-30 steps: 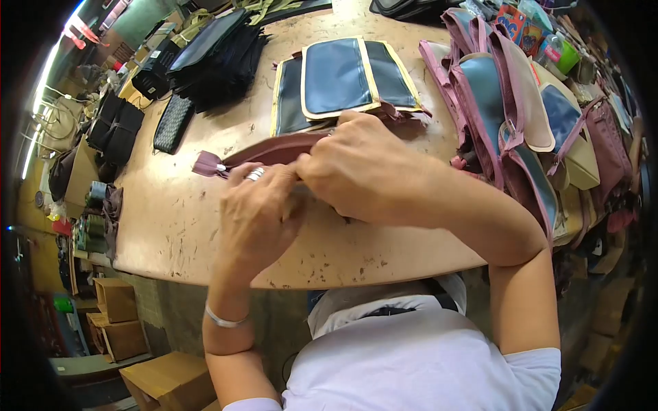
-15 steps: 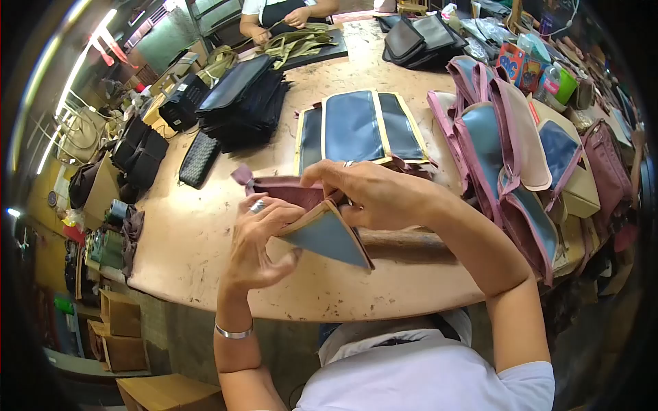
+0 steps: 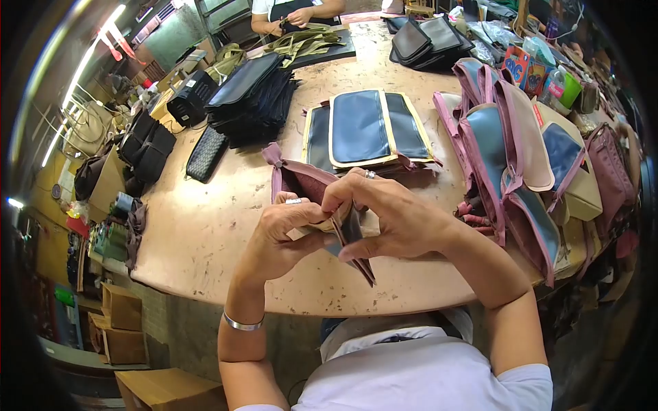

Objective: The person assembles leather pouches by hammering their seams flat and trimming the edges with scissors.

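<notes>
Both hands grip a mauve leather pouch (image 3: 301, 179) above the near part of the table. Its upper edge gapes, showing a reddish inside, and a small tab sticks up at its far left corner. My left hand (image 3: 291, 233) pinches the near edge between thumb and fingers. Close against it, my right hand (image 3: 397, 216) is closed on the same edge, thumb below and fingers above. The pouch's layered side points down toward me, almost edge-on. Just beyond the hands lie blue panels with yellow borders (image 3: 360, 127), stacked on the table.
A tall stack of black pieces (image 3: 250, 103) and a woven-textured black pouch (image 3: 207, 154) lie on the table (image 3: 199, 240) to the left. Mauve and blue bags (image 3: 486, 137) are heaped at right. Across the table, a person's hands (image 3: 295, 20) handle olive strips (image 3: 308, 42).
The pouch has turned from showing its light blue face to nearly edge-on. My hands have drawn together, and my left hand has shifted right. The view has shifted slightly.
</notes>
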`<state>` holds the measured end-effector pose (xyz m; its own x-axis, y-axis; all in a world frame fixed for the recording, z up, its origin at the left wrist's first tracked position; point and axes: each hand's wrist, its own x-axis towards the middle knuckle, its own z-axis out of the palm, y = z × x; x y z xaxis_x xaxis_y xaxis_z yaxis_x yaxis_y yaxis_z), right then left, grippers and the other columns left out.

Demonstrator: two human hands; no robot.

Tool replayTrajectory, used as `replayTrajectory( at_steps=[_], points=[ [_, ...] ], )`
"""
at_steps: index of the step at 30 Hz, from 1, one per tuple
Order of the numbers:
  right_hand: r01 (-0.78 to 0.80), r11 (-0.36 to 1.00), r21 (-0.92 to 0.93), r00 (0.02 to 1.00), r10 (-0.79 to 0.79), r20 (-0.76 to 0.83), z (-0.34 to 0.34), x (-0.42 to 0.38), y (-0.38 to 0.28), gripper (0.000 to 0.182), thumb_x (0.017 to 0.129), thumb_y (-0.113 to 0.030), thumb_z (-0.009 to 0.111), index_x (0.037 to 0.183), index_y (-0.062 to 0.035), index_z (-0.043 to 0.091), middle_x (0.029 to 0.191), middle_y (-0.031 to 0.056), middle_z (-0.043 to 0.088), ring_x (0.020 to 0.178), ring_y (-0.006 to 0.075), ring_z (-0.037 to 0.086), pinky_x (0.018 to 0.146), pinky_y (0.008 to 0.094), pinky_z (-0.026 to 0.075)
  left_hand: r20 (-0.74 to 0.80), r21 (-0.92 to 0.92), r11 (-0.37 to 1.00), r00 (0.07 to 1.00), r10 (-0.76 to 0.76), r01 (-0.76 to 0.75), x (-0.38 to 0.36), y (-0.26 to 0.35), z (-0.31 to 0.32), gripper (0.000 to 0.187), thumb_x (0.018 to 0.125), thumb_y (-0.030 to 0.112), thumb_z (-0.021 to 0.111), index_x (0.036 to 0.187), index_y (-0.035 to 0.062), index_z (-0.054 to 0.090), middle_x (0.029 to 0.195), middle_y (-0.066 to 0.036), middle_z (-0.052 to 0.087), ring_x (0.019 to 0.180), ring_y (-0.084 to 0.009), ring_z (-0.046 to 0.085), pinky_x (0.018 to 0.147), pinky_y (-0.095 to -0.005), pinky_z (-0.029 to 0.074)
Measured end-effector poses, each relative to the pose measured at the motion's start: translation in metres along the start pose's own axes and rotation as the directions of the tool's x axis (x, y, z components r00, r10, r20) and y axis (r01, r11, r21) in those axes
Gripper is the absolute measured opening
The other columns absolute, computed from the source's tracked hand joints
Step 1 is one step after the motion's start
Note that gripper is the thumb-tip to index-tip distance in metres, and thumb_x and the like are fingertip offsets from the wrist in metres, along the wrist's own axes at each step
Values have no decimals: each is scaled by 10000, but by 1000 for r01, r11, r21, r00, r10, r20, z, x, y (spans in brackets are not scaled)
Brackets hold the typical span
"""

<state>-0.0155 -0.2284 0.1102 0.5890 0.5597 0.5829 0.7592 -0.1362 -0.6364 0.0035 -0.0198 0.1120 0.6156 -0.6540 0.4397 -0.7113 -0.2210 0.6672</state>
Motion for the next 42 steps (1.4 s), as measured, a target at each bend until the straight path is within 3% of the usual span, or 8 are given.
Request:
replayTrajectory(
  at_steps=[9,12,21,24,29,35,38,42],
  points=[
    [67,998,15,998,-68,15,7,3,6,500,694,-235,748,1076,-50,483,1016,96,543,949,268,526,833,365,420,-9,-367,927,996,-87,77,-6,1,0,236,684,152,744,877,55,649,779,11,630,750,-124,539,806,-304,333],
    [-1,1000,-13,999,2,37,11,4,1,492,706,-229,739,1084,-49,481,1019,99,543,952,270,527,828,369,422,-43,-257,964,996,-78,64,-8,7,1,279,703,249,741,870,44,652,774,14,631,740,-114,533,804,-308,334],
    [-41,995,91,996,48,-75,17,0,-1,471,699,-206,734,1053,-44,468,960,138,519,930,296,525,806,385,428,-60,-226,974,997,-41,27,-13,-7,6,195,744,205,712,860,56,666,710,16,626,656,-112,470,799,-290,321],
    [101,958,-269,947,-176,-270,17,-1,-5,409,695,-166,718,1005,-53,478,945,140,506,901,286,526,762,383,435,-69,-192,980,995,-70,56,-12,-5,7,170,755,193,702,855,60,665,692,17,616,642,-108,461,793,-287,322],
    [6,982,-191,954,-63,-293,24,-11,-18,227,707,-65,707,876,-36,560,727,69,539,562,176,542,496,283,437,-79,-146,989,996,-31,19,-11,-3,10,136,759,170,694,831,58,661,665,8,600,617,-111,456,781,-285,323],
    [-119,961,-251,958,45,-283,29,-18,-16,155,726,-16,665,848,-15,570,695,109,566,539,176,555,461,284,434,-92,-76,992,990,-111,104,-13,-1,18,117,743,138,699,815,55,660,660,-15,600,607,-137,479,771,-293,324],
    [-225,962,-154,942,174,-287,31,-20,-15,85,772,-5,614,839,11,564,686,81,574,567,142,564,491,260,441,-119,-26,992,985,-127,124,-15,0,26,102,726,111,698,801,55,656,664,-25,608,606,-140,492,761,-292,326],
    [-472,681,559,827,561,15,25,-18,-3,41,811,-24,564,822,15,563,699,35,578,599,87,554,529,226,446,-165,-40,991,977,-134,129,-17,0,29,78,700,71,680,767,57,644,662,-30,610,595,-139,496,755,-286,331]
  ],
)
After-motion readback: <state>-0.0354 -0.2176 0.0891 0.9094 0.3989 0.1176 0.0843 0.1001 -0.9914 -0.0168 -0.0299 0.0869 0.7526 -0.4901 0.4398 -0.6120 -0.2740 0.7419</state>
